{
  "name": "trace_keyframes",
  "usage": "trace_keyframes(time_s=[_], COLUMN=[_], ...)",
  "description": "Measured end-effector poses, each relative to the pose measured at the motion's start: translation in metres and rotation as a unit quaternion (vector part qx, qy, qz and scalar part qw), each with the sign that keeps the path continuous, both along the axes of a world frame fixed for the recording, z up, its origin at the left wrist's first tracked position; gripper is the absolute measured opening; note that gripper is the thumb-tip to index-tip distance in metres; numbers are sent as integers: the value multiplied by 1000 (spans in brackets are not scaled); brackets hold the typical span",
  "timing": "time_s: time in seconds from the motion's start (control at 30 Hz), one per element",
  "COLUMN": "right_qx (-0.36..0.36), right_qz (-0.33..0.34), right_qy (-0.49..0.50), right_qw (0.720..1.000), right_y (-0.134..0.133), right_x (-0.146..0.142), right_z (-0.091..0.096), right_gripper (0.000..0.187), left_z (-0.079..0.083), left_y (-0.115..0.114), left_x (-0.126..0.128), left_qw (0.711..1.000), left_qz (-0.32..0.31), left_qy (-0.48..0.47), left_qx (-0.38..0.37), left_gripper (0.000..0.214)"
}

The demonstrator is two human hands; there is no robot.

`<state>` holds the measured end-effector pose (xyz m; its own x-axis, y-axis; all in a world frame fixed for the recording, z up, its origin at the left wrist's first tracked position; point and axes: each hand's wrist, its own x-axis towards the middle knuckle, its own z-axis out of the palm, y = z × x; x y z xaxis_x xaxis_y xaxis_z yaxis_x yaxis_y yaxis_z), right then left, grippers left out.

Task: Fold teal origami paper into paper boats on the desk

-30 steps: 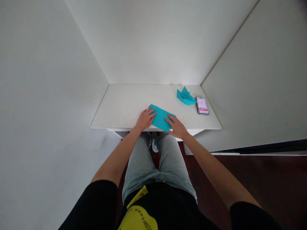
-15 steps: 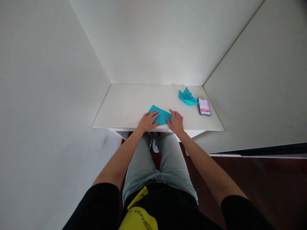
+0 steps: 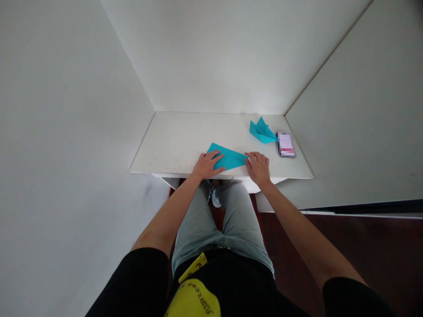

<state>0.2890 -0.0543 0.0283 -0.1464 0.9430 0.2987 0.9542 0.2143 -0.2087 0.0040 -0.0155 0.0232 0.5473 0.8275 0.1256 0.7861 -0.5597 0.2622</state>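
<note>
A folded sheet of bright blue paper (image 3: 233,159) lies near the table's front edge, wide at its left and narrowing to a point at its right. My left hand (image 3: 206,165) rests flat on the wide part with fingers spread, pressing it down. At the narrow tip is my right hand (image 3: 259,168), its fingers curled and its thumb and index finger closed around the point. Further back on the right stands a folded blue paper figure (image 3: 262,131) with upright peaks and a long pointed end.
A phone (image 3: 286,144) with a blurred screen lies at the table's right side, by the paper figure's pointed end. The white table (image 3: 178,132) is hemmed in by white walls at left, back and right.
My right hand has slid rightward along the folded paper to its tip, uncovering more of it. My left hand stays on the wide part. The view has shifted slightly.
</note>
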Motion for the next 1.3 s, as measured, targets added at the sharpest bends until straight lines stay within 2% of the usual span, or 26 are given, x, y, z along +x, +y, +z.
trace_keyframes(time_s=[0.07,0.13,0.23,0.37,0.5,0.6,0.67,0.73,0.83,0.87,1.0,1.17,1.3], right_qx=[-29,-51,-57,-70,-69,-63,-65,-73,-79,-78,-73,-53,-48], right_qz=[85,131,107,55,49,49,43,39,39,38,27,24,36], right_qy=[-3,-4,-6,-27,-31,-19,-13,-8,-4,-4,-10,9,16], right_qw=[996,990,993,996,996,997,997,996,996,996,997,998,998], right_y=[-13,-22,-23,-8,1,2,2,2,2,2,1,0,-2], right_x=[-16,-32,-42,-32,-20,-18,-17,-16,-16,-16,-18,-21,-20], right_z=[1,-4,-10,-12,-15,-20,-22,-22,-20,-20,-21,-24,-23], right_gripper=[58,60,66,68,67,66,66,66,67,67,66,68,65], left_z=[0,1,2,3,6,13,18,21,24,23,15,-3,-8], left_y=[0,-1,-7,-21,-31,-28,-24,-19,-18,-20,-36,-60,-54], left_x=[1,3,3,-6,-20,-18,-8,8,34,41,60,67,66], left_qw=[1000,1000,1000,999,997,997,998,997,986,982,985,986,982], left_qz=[-1,6,20,-38,-68,-33,9,64,165,185,170,161,186], left_qy=[-4,-6,5,22,20,-4,-16,-21,-25,-25,-14,-29,-27], left_qx=[7,13,3,-17,-39,-65,-64,-38,11,20,16,25,13], left_gripper=[67,68,72,84,68,47,38,43,61,60,37,58,69])
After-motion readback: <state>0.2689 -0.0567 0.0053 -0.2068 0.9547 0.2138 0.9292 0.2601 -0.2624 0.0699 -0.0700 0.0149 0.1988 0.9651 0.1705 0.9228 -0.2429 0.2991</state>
